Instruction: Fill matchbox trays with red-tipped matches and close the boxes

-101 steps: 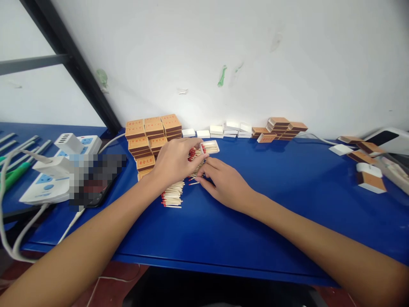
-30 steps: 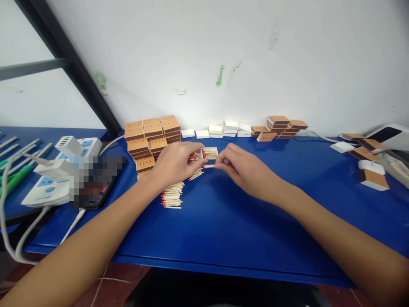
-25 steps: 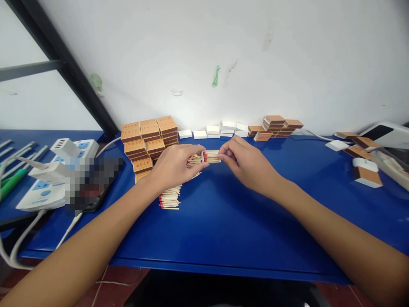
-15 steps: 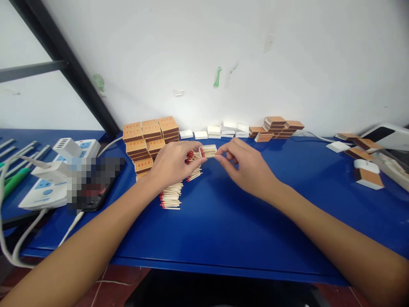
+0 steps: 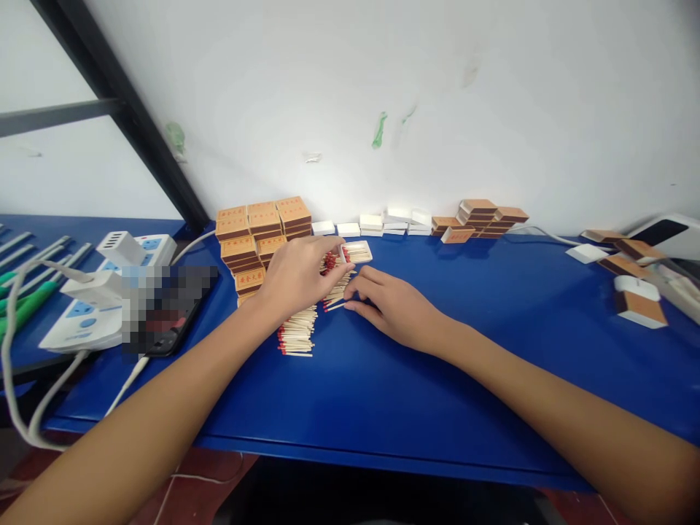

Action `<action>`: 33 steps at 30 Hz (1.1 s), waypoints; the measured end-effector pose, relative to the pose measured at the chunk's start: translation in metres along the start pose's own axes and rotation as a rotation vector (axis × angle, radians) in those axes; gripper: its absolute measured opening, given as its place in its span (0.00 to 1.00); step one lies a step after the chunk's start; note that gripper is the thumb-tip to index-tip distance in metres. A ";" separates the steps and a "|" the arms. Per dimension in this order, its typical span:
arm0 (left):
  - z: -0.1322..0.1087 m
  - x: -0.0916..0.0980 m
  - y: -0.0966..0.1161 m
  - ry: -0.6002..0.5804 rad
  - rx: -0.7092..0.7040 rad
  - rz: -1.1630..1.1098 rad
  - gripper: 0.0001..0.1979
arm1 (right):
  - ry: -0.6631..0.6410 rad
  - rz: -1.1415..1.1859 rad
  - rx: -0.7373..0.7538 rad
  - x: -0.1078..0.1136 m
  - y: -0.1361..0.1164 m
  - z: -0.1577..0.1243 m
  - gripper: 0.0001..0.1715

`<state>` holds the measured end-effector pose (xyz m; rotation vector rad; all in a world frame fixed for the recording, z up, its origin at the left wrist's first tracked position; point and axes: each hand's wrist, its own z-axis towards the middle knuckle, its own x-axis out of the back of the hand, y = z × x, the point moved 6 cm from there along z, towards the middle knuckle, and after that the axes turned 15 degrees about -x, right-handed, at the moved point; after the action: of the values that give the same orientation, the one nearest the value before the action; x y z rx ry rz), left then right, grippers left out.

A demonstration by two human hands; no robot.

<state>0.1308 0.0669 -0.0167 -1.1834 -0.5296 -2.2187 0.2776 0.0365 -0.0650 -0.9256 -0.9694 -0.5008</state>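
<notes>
At left of the frame, shows a white power strip (image 5: 90, 324) and a phone (image 5: 178, 310) on the blue tabletop (image 5: 437, 408). Left of centre, shows stacked orange matchboxes (image 5: 249, 244), then heaped red-headed matches (image 5: 297, 337). Pinches the left end of a part-filled matchbox tray (image 5: 370, 252) at centre between thumb and forefinger of the left hand (image 5: 298, 270). Sets thumb and forefinger of the right hand (image 5: 397, 310) at the bare end of a single match (image 5: 335, 307); cannot tell if gripped or merely touched. Right of centre, shows matchbox sleeves (image 5: 477, 219). Looks like picking out one match; calls next for a sure pinch and a lift clear of neighbouring sticks.
</notes>
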 end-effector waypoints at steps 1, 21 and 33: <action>0.000 0.000 0.000 -0.004 0.000 0.001 0.14 | 0.007 -0.004 0.004 0.000 0.000 0.000 0.05; 0.000 -0.001 -0.001 -0.016 -0.004 0.004 0.14 | -0.019 -0.107 -0.015 0.000 -0.004 0.001 0.06; 0.000 -0.007 0.014 -0.004 -0.122 -0.165 0.19 | 0.313 -0.295 -0.117 0.049 0.018 -0.001 0.09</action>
<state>0.1435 0.0584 -0.0217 -1.2459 -0.5163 -2.4184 0.3153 0.0470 -0.0301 -0.7810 -0.7987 -0.9322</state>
